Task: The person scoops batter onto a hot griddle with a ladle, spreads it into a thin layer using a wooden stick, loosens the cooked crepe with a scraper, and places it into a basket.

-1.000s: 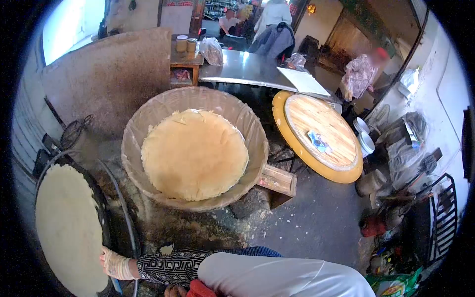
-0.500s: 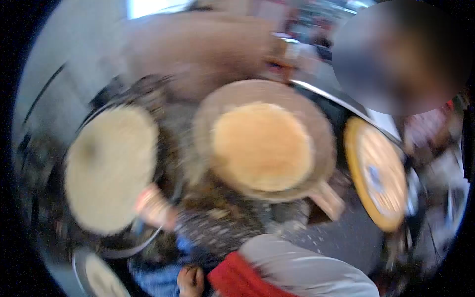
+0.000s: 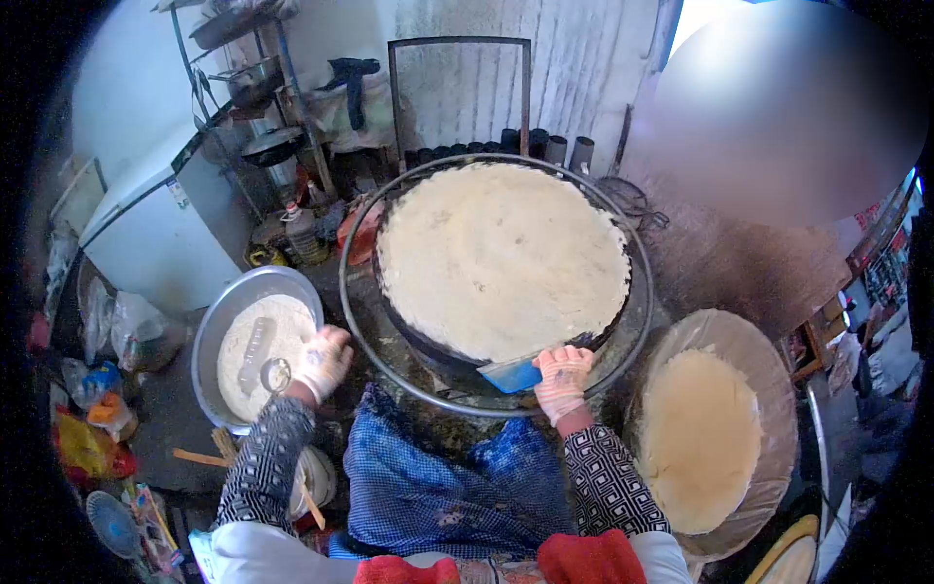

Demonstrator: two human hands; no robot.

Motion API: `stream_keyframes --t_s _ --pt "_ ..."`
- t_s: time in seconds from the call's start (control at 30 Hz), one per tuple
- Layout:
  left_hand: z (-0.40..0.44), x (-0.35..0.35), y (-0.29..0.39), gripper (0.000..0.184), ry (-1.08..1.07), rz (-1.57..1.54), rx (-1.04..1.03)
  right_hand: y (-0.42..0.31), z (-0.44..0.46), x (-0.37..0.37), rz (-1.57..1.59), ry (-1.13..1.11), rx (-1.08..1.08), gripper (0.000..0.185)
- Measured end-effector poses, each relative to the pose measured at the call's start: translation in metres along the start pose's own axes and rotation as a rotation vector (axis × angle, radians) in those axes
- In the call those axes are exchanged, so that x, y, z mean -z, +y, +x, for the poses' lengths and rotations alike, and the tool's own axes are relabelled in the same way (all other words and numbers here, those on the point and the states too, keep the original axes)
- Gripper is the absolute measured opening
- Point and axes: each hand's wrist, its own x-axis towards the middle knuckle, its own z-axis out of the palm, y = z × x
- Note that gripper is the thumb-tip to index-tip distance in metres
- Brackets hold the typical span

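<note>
My right hand (image 3: 564, 380), in a thin glove, is closed around a blue scraper (image 3: 511, 375) at the near edge of the round griddle. Pale batter (image 3: 501, 255) covers the griddle almost to its rim, with an uneven edge. Gloved too, my left hand (image 3: 324, 362) is at the right rim of a metal basin (image 3: 207, 365), fingers curled; what they grip, if anything, is hidden. Inside the basin lie pale batter (image 3: 241, 362) and a small round ladle bowl (image 3: 276, 374), close beside my left wrist.
A metal ring (image 3: 347, 292) surrounds the griddle. To the right, a wide lined basket (image 3: 773, 428) holds flat round pancakes (image 3: 700, 443). A white chest freezer (image 3: 161, 243) and a shelf with pans (image 3: 255, 83) stand at back left. Bags (image 3: 136, 326) lie on the left.
My view has swung right to left: the griddle is now central and the pancake basket to the right. The earlier frame is badly blurred. Both gloved hands now show clearly.
</note>
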Motion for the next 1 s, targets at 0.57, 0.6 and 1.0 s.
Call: stream_keyframes --t_s 0.57,0.6,1.0 --pt "0.042 -0.11 0.013 0.037 -0.577 0.695 -0.126 -0.043 0.035 -0.036 -0.094 -0.075 -0.03 0.005" --pt "0.029 -0.094 0.066 0.037 -0.506 0.609 -0.101 -0.048 0.033 -0.041 -0.056 -0.1 -0.036 0.007" --pt "-0.088 -0.045 0.238 0.046 -0.178 -0.529 -0.557 -0.046 0.032 -0.057 -0.033 0.045 -0.039 0.005"
